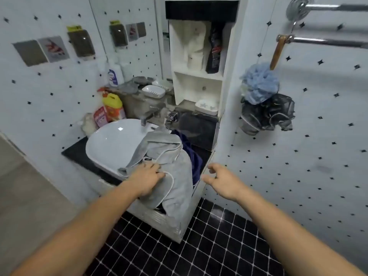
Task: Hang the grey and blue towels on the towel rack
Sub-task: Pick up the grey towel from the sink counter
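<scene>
Beside sink (111, 144): left hand (146, 181) flat on grey towel (175, 176), fingers loosely spread; right hand (221, 181) open, empty, near blue towel (194, 158).

The towel rack (326, 41) is cut off by the frame's right edge at upper right. The blue towel (196, 158) is mostly buried under the grey towel (175, 176) at centre. Bottle (113, 105) labels at middle left are blurred beyond reading, and both forearms are cropped by the bottom edge.
</scene>
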Demonstrator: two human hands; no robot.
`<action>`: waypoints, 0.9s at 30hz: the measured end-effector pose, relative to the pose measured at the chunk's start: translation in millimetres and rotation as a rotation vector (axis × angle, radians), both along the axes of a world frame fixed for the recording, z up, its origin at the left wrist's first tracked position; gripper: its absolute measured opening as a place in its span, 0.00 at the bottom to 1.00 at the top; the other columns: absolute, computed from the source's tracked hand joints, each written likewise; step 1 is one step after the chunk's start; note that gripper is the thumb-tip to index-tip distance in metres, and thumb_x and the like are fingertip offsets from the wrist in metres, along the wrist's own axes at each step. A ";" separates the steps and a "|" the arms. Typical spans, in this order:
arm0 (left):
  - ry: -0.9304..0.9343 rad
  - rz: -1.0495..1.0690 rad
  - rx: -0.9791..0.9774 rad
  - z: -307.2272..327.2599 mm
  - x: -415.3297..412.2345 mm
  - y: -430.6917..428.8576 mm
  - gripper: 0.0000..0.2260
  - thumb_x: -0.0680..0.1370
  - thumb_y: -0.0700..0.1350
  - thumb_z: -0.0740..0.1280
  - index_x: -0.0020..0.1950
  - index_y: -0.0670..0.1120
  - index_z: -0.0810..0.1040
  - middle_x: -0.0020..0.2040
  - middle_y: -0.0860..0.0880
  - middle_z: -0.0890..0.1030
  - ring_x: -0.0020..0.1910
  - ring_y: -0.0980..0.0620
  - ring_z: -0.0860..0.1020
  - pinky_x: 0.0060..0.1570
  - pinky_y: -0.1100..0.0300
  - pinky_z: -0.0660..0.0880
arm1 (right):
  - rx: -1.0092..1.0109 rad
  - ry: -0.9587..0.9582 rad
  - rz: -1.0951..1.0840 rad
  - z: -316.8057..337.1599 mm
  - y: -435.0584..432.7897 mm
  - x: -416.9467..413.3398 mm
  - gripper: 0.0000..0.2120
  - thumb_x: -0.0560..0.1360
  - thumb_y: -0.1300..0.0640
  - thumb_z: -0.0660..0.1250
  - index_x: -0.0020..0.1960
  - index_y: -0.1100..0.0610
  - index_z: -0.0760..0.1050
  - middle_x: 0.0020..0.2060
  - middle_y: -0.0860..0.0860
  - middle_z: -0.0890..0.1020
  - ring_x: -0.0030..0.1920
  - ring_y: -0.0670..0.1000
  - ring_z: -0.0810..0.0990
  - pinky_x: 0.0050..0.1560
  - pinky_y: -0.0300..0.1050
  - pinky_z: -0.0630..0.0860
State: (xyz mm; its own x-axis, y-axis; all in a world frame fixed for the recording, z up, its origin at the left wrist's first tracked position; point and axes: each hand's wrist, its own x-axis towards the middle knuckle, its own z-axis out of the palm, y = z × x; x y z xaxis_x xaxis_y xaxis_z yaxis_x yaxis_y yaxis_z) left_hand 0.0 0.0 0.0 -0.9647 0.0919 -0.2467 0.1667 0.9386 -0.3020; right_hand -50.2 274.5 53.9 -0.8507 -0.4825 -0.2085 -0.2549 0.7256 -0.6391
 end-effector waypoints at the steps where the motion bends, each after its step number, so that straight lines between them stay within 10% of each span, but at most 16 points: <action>1: -0.031 -0.060 -0.026 -7.2 -11.0 -7.0 0.33 0.70 0.49 0.71 0.73 0.54 0.62 0.74 0.45 0.63 0.70 0.41 0.63 0.68 0.46 0.63 | 0.002 -0.009 -0.004 -4.5 -11.8 -8.1 0.29 0.78 0.44 0.63 0.74 0.57 0.64 0.69 0.55 0.72 0.65 0.55 0.74 0.63 0.47 0.69; 5: -0.099 -0.280 -0.068 -35.4 -46.4 -22.6 0.43 0.65 0.53 0.76 0.75 0.51 0.57 0.73 0.44 0.64 0.70 0.41 0.64 0.71 0.41 0.57 | 0.040 -0.041 -0.028 -22.1 -46.3 -34.3 0.28 0.77 0.42 0.63 0.73 0.55 0.65 0.67 0.53 0.73 0.61 0.53 0.76 0.60 0.46 0.72; 8: 0.033 -0.447 -0.132 -36.7 -68.9 -22.3 0.18 0.70 0.47 0.72 0.59 0.51 0.75 0.55 0.48 0.80 0.57 0.47 0.77 0.59 0.49 0.69 | 0.056 -0.061 -0.058 -31.0 -59.1 -49.7 0.26 0.77 0.43 0.63 0.71 0.54 0.67 0.64 0.53 0.75 0.56 0.52 0.77 0.55 0.44 0.72; 15: -0.062 -0.032 0.659 -4.3 -123.8 0.1 0.04 0.77 0.46 0.59 0.42 0.50 0.70 0.46 0.49 0.77 0.48 0.47 0.74 0.50 0.49 0.71 | -0.004 -0.198 -0.134 -42.2 -61.6 -67.3 0.25 0.75 0.42 0.65 0.68 0.54 0.71 0.57 0.50 0.79 0.53 0.50 0.77 0.53 0.43 0.72; 19: -0.477 -0.206 0.221 -8.7 -114.4 1.9 0.17 0.71 0.48 0.70 0.59 0.54 0.73 0.56 0.50 0.76 0.54 0.46 0.76 0.55 0.51 0.72 | -0.122 -0.270 -0.183 -49.4 -53.1 -64.0 0.21 0.75 0.44 0.67 0.63 0.55 0.73 0.47 0.47 0.79 0.47 0.47 0.77 0.47 0.39 0.72; 23: -0.355 -0.395 -0.105 -32.5 -88.2 0.4 0.12 0.74 0.42 0.64 0.57 0.49 0.77 0.56 0.46 0.79 0.56 0.43 0.77 0.59 0.50 0.67 | -0.181 -0.317 -0.172 -58.0 -31.8 -60.2 0.16 0.76 0.45 0.66 0.57 0.55 0.75 0.44 0.47 0.79 0.45 0.47 0.77 0.47 0.41 0.75; 27: -0.272 0.064 0.538 6.0 -93.2 26.6 0.04 0.75 0.42 0.62 0.45 0.49 0.74 0.49 0.47 0.81 0.50 0.46 0.78 0.51 0.53 0.72 | -0.194 -0.333 -0.156 -58.7 -2.0 -57.7 0.17 0.75 0.45 0.68 0.59 0.54 0.75 0.47 0.46 0.79 0.50 0.47 0.78 0.59 0.46 0.75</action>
